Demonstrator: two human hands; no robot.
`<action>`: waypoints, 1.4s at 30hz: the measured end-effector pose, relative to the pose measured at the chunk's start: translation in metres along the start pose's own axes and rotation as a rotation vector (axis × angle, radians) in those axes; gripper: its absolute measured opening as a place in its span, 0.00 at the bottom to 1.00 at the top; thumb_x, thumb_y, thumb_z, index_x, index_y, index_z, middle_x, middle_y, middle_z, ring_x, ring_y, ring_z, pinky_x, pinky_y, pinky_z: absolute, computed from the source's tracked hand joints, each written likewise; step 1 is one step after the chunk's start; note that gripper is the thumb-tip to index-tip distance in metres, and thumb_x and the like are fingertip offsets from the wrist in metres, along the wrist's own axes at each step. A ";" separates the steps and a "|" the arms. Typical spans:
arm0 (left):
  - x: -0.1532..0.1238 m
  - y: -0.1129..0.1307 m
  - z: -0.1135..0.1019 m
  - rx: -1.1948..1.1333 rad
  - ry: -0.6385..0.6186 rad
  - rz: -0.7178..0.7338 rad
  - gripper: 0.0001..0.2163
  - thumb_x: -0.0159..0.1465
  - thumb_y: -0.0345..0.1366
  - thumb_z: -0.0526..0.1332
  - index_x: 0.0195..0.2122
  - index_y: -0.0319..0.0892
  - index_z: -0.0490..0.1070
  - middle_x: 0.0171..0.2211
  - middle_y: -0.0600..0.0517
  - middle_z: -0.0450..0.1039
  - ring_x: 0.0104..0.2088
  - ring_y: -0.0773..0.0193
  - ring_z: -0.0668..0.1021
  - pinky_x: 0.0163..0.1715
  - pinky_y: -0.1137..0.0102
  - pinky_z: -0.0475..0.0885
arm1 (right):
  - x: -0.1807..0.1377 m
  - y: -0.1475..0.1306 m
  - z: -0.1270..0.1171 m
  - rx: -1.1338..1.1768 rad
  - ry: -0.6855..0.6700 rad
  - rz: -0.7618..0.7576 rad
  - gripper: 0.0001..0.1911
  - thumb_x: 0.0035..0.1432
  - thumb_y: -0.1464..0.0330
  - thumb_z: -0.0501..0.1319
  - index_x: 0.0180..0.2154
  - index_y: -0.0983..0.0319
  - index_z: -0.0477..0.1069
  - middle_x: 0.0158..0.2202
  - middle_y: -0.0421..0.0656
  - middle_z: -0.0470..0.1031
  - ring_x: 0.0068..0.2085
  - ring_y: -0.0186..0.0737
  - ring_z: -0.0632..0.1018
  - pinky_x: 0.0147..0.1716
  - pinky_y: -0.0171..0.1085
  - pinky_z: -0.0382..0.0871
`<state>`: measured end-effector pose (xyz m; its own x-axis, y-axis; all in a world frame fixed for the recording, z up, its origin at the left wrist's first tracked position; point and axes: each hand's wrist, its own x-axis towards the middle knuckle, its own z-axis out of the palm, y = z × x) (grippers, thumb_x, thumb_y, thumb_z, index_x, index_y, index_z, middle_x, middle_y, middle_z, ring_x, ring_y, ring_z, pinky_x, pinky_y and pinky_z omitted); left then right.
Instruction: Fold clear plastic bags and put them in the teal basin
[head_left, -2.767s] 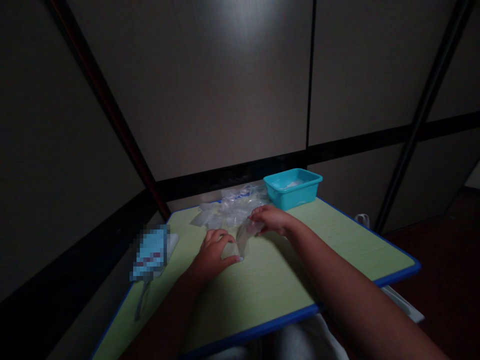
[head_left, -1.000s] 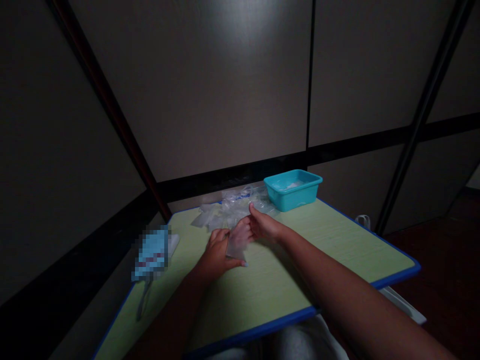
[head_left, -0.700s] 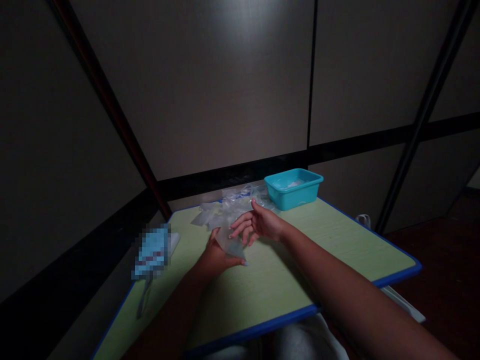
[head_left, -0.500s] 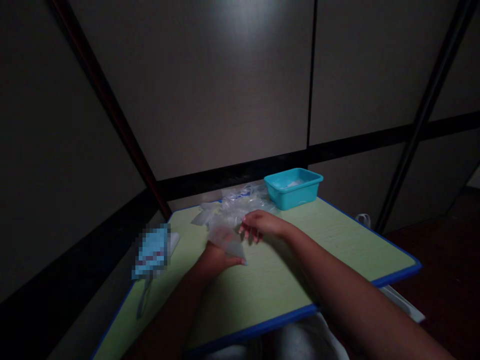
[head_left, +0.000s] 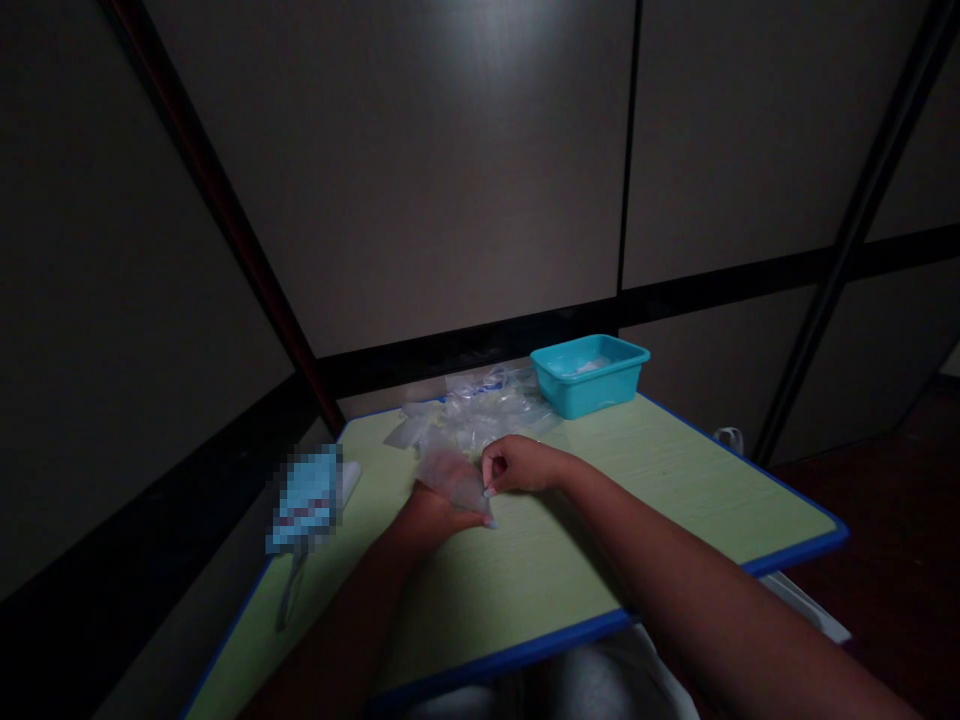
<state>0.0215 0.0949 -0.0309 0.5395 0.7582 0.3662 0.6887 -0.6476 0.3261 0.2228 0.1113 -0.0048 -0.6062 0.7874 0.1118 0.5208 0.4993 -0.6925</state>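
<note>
A small translucent plastic bag (head_left: 455, 480) lies over the fingers of my left hand (head_left: 439, 512). My left thumb rests along its near lower edge, and the fingers behind show only dimly through the film. At the bag's right edge, my right hand (head_left: 521, 464) has thumb and forefinger pinched together, with its other fingers curled in. Just beyond both hands is a loose heap of clear plastic bags (head_left: 491, 408), crumpled and overlapping.
A turquoise plastic basin (head_left: 592, 390) stands at the back right of the pale green table (head_left: 675, 490), with something whitish inside. On the left edge lies a blurred-out blue item (head_left: 306, 500) with a strap. Cabinet panels (head_left: 450, 220) rise behind the table.
My right hand has come down to the bag's right edge, and its loosely spread fingers have closed into a pinch. My left hand stays nearly in place with the bag.
</note>
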 end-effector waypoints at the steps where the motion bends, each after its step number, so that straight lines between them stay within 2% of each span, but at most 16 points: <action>1: 0.000 0.000 0.000 0.000 0.002 -0.002 0.25 0.42 0.47 0.69 0.42 0.48 0.68 0.50 0.50 0.61 0.52 0.50 0.62 0.51 0.56 0.60 | 0.000 0.000 0.001 -0.004 -0.001 -0.007 0.07 0.41 0.71 0.66 0.27 0.65 0.73 0.19 0.33 0.64 0.22 0.27 0.63 0.20 0.27 0.51; 9: 0.000 -0.004 0.005 0.010 -0.004 -0.007 0.25 0.43 0.48 0.69 0.42 0.47 0.68 0.50 0.49 0.60 0.53 0.50 0.61 0.53 0.56 0.56 | 0.001 -0.003 0.003 -0.023 -0.025 -0.009 0.07 0.41 0.74 0.65 0.28 0.65 0.73 0.18 0.32 0.62 0.21 0.26 0.63 0.19 0.27 0.51; 13: 0.001 -0.006 0.005 0.019 -0.008 0.008 0.26 0.43 0.49 0.68 0.42 0.48 0.68 0.50 0.50 0.61 0.52 0.51 0.62 0.52 0.57 0.58 | 0.000 -0.007 0.001 -0.023 -0.045 0.006 0.07 0.41 0.75 0.64 0.29 0.65 0.73 0.18 0.32 0.62 0.20 0.26 0.62 0.20 0.27 0.51; 18: 0.002 -0.002 0.001 0.044 -0.008 0.019 0.24 0.43 0.52 0.67 0.40 0.47 0.69 0.48 0.50 0.62 0.50 0.52 0.64 0.51 0.58 0.58 | -0.001 -0.008 0.001 -0.036 -0.045 0.004 0.07 0.41 0.75 0.64 0.29 0.65 0.73 0.18 0.32 0.63 0.21 0.26 0.63 0.20 0.27 0.51; 27: 0.000 0.002 -0.011 0.036 0.023 0.016 0.29 0.40 0.54 0.67 0.42 0.47 0.69 0.47 0.48 0.63 0.48 0.51 0.65 0.49 0.59 0.60 | -0.001 -0.005 0.003 -0.061 -0.037 -0.011 0.07 0.41 0.74 0.65 0.28 0.65 0.73 0.19 0.33 0.64 0.22 0.27 0.64 0.20 0.27 0.52; 29: -0.001 0.000 -0.018 0.003 0.066 0.047 0.30 0.41 0.57 0.65 0.43 0.47 0.68 0.46 0.48 0.65 0.48 0.51 0.65 0.49 0.59 0.61 | -0.001 -0.005 0.003 -0.070 -0.035 -0.002 0.07 0.41 0.74 0.65 0.28 0.65 0.73 0.19 0.33 0.64 0.22 0.27 0.64 0.20 0.27 0.52; 32: -0.002 0.000 -0.030 -0.079 0.148 0.089 0.26 0.53 0.58 0.54 0.44 0.45 0.67 0.44 0.48 0.67 0.48 0.53 0.66 0.49 0.60 0.61 | 0.000 -0.004 0.004 -0.081 -0.036 0.013 0.07 0.41 0.73 0.65 0.28 0.65 0.73 0.19 0.33 0.64 0.21 0.27 0.64 0.20 0.27 0.52; 35: -0.004 0.000 -0.038 -0.170 0.298 -0.007 0.20 0.64 0.49 0.42 0.44 0.44 0.65 0.44 0.48 0.67 0.47 0.57 0.67 0.49 0.61 0.62 | 0.000 -0.003 0.004 -0.085 -0.038 0.013 0.07 0.42 0.73 0.65 0.29 0.65 0.74 0.19 0.34 0.64 0.22 0.27 0.64 0.20 0.27 0.52; 39: -0.007 -0.002 -0.045 -0.164 0.638 -0.188 0.15 0.65 0.41 0.41 0.43 0.44 0.63 0.43 0.49 0.67 0.46 0.58 0.68 0.48 0.63 0.62 | 0.001 -0.002 0.004 -0.096 -0.041 0.008 0.07 0.41 0.73 0.65 0.29 0.65 0.74 0.20 0.34 0.66 0.22 0.27 0.64 0.21 0.27 0.53; 41: -0.007 -0.002 -0.048 -0.094 0.725 -0.191 0.14 0.65 0.40 0.42 0.41 0.43 0.64 0.41 0.49 0.67 0.45 0.58 0.69 0.46 0.63 0.62 | 0.001 -0.003 0.004 -0.103 -0.045 0.010 0.07 0.41 0.73 0.65 0.29 0.65 0.74 0.20 0.34 0.66 0.23 0.27 0.65 0.21 0.27 0.54; 42: -0.008 -0.001 -0.050 -0.055 0.729 -0.175 0.13 0.64 0.39 0.43 0.39 0.43 0.65 0.40 0.49 0.67 0.43 0.58 0.69 0.46 0.63 0.62 | 0.001 -0.004 0.005 -0.104 -0.048 0.011 0.07 0.41 0.73 0.65 0.29 0.65 0.74 0.20 0.34 0.66 0.23 0.27 0.65 0.22 0.27 0.54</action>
<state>-0.0076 0.0859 0.0096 -0.0461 0.6204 0.7829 0.6995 -0.5395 0.4687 0.2178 0.1083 -0.0054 -0.6267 0.7762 0.0687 0.5855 0.5272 -0.6158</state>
